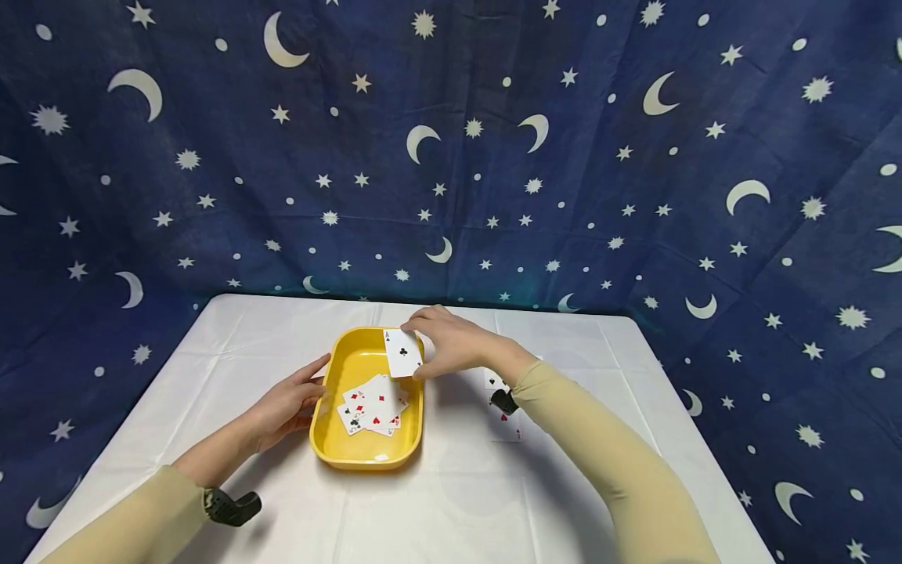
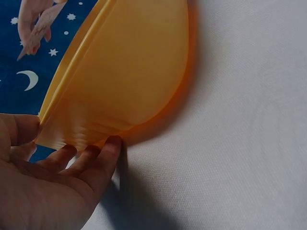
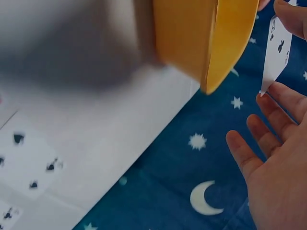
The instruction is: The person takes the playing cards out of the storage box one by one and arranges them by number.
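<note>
My right hand (image 1: 451, 342) pinches a playing card, the ace of clubs (image 1: 402, 352), by its edges, thumb at one corner and fingertips at another. The card faces up above the far right part of a yellow tray (image 1: 366, 453). In the right wrist view, the other fingers (image 3: 263, 139) are spread. My left hand (image 1: 285, 407) holds the tray at its left side; the left wrist view shows the thumb at the rim and fingertips along the lower edge of the wall. Several face-up cards (image 1: 373, 403) lie overlapping inside the tray.
Right of the tray, more face-up cards (image 1: 506, 423) lie on the white-covered table (image 1: 451, 517), partly hidden by the right forearm; one in the right wrist view shows spades (image 3: 31, 160). A dark blue curtain (image 1: 451, 117) with moons and stars hangs behind the table.
</note>
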Tool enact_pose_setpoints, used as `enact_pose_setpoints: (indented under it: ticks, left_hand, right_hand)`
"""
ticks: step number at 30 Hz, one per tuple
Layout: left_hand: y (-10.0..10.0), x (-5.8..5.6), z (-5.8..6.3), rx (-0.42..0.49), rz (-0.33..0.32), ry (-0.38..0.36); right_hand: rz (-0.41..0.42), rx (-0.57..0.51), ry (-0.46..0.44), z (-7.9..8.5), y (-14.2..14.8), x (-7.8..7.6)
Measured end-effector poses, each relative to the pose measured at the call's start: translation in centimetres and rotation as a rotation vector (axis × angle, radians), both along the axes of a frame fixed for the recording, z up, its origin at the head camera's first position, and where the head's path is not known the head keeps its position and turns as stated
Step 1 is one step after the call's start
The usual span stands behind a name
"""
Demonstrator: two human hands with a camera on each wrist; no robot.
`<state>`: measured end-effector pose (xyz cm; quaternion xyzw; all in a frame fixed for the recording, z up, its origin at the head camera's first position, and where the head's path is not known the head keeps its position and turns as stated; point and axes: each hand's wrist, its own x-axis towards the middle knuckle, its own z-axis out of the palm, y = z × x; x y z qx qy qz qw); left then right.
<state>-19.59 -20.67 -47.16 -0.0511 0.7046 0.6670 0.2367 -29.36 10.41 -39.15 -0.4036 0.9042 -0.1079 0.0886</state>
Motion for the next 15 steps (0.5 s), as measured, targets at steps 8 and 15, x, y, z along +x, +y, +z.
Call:
enact_pose_setpoints:
  ticks: [8,15]
  left_hand:
    - [0.0,-0.1,0.0,-0.004,-0.001,0.007]
    - [0.0,-0.1,0.0,-0.014,-0.015,0.014]
  right_hand:
    - [-0.068,-0.016,-0.001,0.9,3.4,0.3]
    - [-0.124,-0.001,-0.004,1.0,6.5,0.7]
